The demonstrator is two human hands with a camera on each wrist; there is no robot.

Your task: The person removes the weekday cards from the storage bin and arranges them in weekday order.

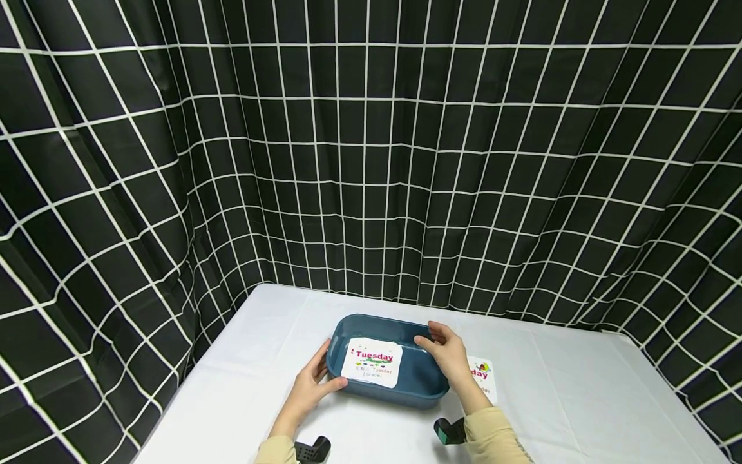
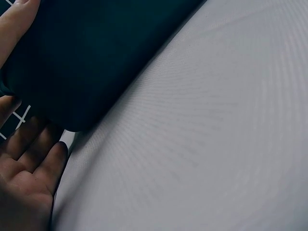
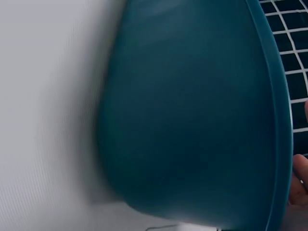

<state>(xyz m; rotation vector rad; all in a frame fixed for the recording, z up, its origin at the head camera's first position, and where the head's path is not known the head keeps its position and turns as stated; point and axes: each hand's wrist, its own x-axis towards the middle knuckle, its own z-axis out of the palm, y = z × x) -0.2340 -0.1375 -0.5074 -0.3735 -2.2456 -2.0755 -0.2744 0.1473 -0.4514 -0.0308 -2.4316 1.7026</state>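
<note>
A dark blue plastic tub [image 1: 394,394] stands on the white-covered table. Inside it, toward the left, lies a white card [image 1: 371,363] printed "Tuesday" with small coloured marks. My left hand [image 1: 307,390] holds the tub's left end, thumb at the near rim and fingers along the outer side. On the other end, my right hand [image 1: 452,357] grips near the far right corner, its thumb over the rim. The right wrist view shows the tub's outer wall [image 3: 192,110] large, with fingertips [image 3: 299,168] beside the rim.
A second white card [image 1: 482,374], with "day" showing, lies right of the tub, partly hidden by my right hand and wrist. A black curtain [image 1: 406,193] with a white grid hangs behind and beside the table [image 1: 580,386]. Dark devices [image 1: 313,449] are worn at both wrists.
</note>
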